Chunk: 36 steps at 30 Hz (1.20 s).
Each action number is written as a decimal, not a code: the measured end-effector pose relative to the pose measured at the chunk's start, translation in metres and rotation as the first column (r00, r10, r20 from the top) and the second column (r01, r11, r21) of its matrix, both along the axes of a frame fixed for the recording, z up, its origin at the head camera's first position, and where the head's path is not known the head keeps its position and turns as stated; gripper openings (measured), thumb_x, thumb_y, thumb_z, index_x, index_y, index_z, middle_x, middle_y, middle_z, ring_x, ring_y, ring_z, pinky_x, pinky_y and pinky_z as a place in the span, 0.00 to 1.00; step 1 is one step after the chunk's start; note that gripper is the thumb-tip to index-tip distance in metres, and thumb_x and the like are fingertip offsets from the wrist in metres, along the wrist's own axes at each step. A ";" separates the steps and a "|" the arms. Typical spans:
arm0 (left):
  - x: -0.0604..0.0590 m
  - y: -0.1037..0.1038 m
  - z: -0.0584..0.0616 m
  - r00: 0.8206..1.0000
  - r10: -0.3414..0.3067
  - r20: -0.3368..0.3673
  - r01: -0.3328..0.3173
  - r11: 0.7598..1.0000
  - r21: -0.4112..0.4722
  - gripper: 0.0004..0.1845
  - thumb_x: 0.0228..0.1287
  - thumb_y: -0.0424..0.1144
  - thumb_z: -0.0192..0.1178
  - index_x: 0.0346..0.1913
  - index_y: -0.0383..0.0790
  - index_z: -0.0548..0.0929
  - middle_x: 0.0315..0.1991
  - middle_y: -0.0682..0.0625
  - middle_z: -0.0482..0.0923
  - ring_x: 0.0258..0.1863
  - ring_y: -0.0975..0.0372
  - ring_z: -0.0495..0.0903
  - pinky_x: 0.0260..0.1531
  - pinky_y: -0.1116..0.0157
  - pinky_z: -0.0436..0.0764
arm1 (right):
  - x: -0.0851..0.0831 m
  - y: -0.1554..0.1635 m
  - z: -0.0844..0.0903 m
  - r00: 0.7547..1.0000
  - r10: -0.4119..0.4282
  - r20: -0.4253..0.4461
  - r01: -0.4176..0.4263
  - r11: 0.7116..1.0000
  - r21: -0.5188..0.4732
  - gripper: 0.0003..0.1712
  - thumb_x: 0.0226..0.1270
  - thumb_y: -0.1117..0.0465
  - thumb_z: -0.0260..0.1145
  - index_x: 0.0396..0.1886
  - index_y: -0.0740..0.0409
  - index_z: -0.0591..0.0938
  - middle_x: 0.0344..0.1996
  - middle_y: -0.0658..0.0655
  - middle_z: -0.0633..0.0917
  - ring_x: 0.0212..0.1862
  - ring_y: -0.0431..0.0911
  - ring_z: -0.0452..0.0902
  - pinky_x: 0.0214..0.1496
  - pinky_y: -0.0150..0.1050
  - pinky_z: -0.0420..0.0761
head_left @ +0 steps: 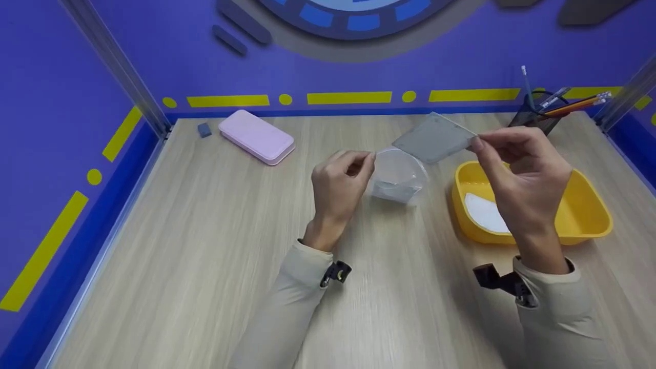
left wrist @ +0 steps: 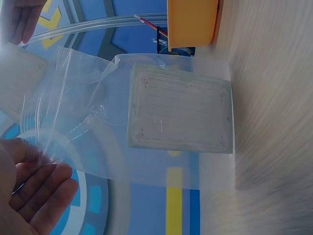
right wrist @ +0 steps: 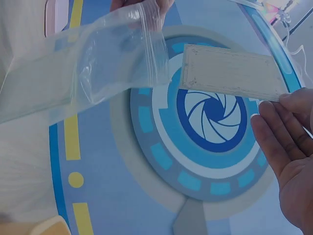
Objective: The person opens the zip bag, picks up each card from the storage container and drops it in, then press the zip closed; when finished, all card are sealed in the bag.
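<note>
Clearly, the right hand [head_left: 533, 177] pinches a panel [head_left: 434, 138], left hand [head_left: 341, 187] a bag [left wrist: 111, 122] whose zip [right wrist: 152, 46] only wrist views show.

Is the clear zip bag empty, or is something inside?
Something is inside: the left wrist view shows bordered cards through the clear zip bag.

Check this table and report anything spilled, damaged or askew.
No spill or clear damage stands out. Two things look slightly askew: the pink case lies slanted to the back edge of the table, and the cards inside the clear bag have edges not quite flush.
</note>
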State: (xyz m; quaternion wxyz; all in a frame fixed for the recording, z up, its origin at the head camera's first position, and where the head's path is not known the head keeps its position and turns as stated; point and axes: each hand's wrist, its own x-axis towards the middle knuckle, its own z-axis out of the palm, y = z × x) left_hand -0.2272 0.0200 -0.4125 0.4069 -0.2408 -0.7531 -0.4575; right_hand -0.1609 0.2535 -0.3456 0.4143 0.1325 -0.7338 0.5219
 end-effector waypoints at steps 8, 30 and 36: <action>-0.001 0.000 -0.001 1.000 0.004 -0.008 -0.004 1.000 -0.009 0.04 0.68 0.31 0.72 0.34 0.34 0.92 0.28 0.48 0.87 0.26 0.62 0.84 0.30 0.68 0.84 | -0.004 -0.005 -0.006 0.997 0.079 -0.007 -0.079 0.996 0.051 0.10 0.62 0.82 0.71 0.44 0.79 0.83 0.40 0.54 0.89 0.41 0.44 0.87 0.49 0.31 0.84; 0.001 0.000 -0.001 1.000 -0.011 0.013 0.011 1.000 -0.007 0.03 0.67 0.30 0.72 0.35 0.32 0.92 0.29 0.47 0.87 0.26 0.62 0.84 0.30 0.71 0.83 | -0.026 -0.010 -0.030 0.986 0.147 -0.083 -0.096 0.893 0.440 0.12 0.59 0.81 0.77 0.39 0.66 0.88 0.36 0.58 0.89 0.39 0.49 0.85 0.52 0.26 0.80; 0.001 0.001 -0.001 1.000 -0.009 0.024 0.009 1.000 -0.009 0.03 0.68 0.30 0.72 0.36 0.33 0.92 0.29 0.47 0.87 0.26 0.62 0.84 0.31 0.71 0.83 | -0.030 -0.011 -0.038 0.986 0.151 -0.076 -0.095 0.867 0.490 0.11 0.59 0.80 0.76 0.37 0.64 0.88 0.36 0.57 0.89 0.39 0.51 0.87 0.55 0.24 0.78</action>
